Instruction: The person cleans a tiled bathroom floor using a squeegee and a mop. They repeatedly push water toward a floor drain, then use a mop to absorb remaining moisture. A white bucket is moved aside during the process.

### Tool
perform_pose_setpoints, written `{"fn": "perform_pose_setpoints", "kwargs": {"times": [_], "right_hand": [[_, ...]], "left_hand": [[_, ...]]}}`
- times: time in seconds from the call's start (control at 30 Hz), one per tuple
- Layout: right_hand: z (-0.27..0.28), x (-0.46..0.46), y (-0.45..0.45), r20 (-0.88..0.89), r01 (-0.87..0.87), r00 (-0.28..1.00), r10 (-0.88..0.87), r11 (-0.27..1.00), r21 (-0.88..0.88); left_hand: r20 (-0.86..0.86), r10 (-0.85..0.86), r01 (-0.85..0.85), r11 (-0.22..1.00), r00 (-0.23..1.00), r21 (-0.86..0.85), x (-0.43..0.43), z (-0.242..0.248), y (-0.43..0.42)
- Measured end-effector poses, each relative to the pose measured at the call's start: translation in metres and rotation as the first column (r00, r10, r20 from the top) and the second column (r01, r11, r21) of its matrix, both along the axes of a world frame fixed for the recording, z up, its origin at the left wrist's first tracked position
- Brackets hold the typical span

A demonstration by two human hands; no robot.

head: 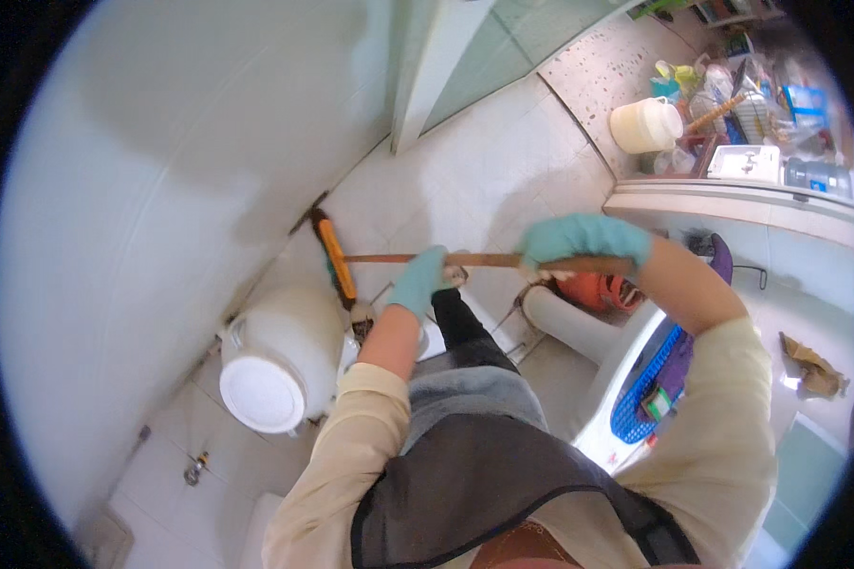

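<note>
My left hand [416, 282] and my right hand [583, 242] both wear teal gloves. Each is closed around a long brown pole [482, 260], the right one nearer my body's right side. At the pole's left end is an orange-and-dark broom or brush head [334, 257], low by the foot of the wall; its underside is hidden. A large white lidded plastic barrel [295, 348] stands just below that head in the picture. My foot [455, 275] and dark trouser leg [462, 323] show between my arms. Motion blurs the gloves slightly.
A white pedestal washbasin [576, 323] is at my right, with a blue plastic basket [640, 384] in it. Behind its pedestal sits a red container [598, 290]. Beyond the raised sill [733, 203], a cream jug [644, 126] stands among clutter. A tap [196, 469] juts from the tiled wall.
</note>
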State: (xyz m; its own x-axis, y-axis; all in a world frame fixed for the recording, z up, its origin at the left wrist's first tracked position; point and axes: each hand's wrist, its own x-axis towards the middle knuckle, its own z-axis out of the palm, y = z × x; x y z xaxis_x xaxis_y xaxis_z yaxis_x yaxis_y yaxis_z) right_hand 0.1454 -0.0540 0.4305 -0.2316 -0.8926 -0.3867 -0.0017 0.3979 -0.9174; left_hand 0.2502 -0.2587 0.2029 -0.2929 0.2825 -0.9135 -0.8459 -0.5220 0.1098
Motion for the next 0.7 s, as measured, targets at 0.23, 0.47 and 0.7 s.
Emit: {"fn": "perform_pose_setpoints", "kwargs": {"times": [0.23, 0.47, 0.7], "right_hand": [[0.031, -0.039, 0.185, 0.182, 0.276, 0.651, -0.737, 0.453, 0.848], [0.092, -0.059, 0.272, 0.11, 0.203, 0.787, -0.607, 0.424, 0.883], [0.09, -0.055, 0.334, 0.355, 0.326, 0.598, -0.718, 0.623, 0.711]], "left_hand": [[-0.172, -0.442, 0.427, 0.897, 0.88, -0.116, -0.124, -0.004, 0.24], [-0.453, -0.331, 0.311, 0.943, 0.828, -0.122, -0.134, 0.005, 0.36], [-0.043, -0.137, 0.137, 0.99, 0.99, -0.016, -0.138, -0.017, 0.347]]}}
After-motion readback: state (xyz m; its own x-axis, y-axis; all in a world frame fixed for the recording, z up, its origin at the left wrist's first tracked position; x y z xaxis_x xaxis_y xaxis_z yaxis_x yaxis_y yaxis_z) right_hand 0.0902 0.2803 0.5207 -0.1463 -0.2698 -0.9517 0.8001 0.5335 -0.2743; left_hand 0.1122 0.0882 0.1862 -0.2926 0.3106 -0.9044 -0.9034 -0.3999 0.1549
